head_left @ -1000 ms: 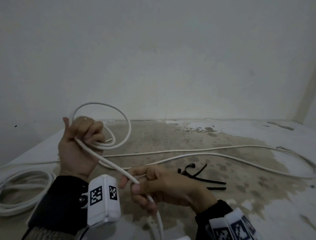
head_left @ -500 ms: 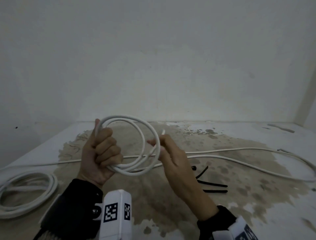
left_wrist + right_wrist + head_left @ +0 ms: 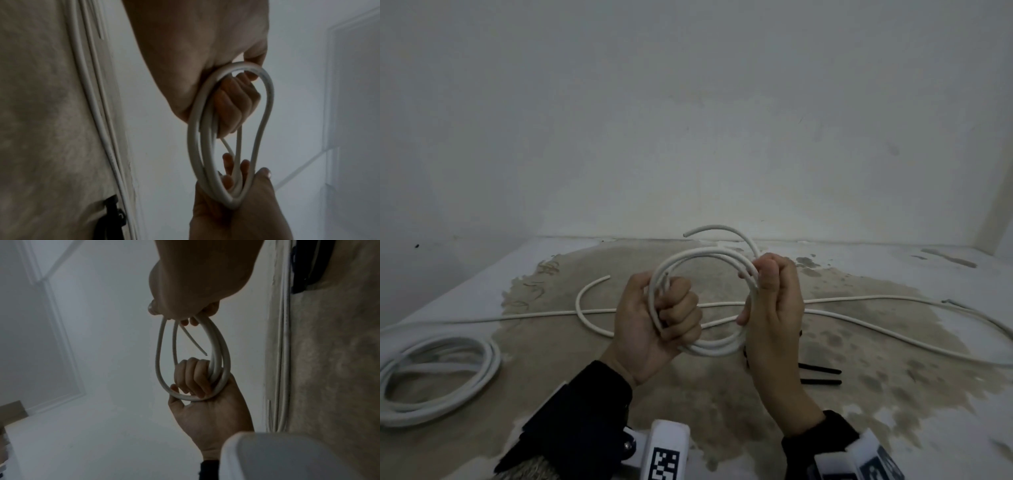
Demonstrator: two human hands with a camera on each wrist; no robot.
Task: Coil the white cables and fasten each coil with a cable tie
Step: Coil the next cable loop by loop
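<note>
We hold a small white cable coil (image 3: pixel 702 301) raised above the stained table (image 3: pixel 619 394). Left hand (image 3: pixel 657 322) fisted around its left side; right hand (image 3: pixel 774 305) pinching the right side. Black cable ties (image 3: pixel 820 375) lie below; a larger coil (image 3: pixel 438 377) rests far left.

The white cable coil (image 3: pixel 709 260) is showing a smooth, faintly glossy plastic sheath; beneath it, the table (image 3: pixel 722 404) is looking matt, rough and stained, with black plastic cable ties (image 3: pixel 820 375) lying matt.
</note>
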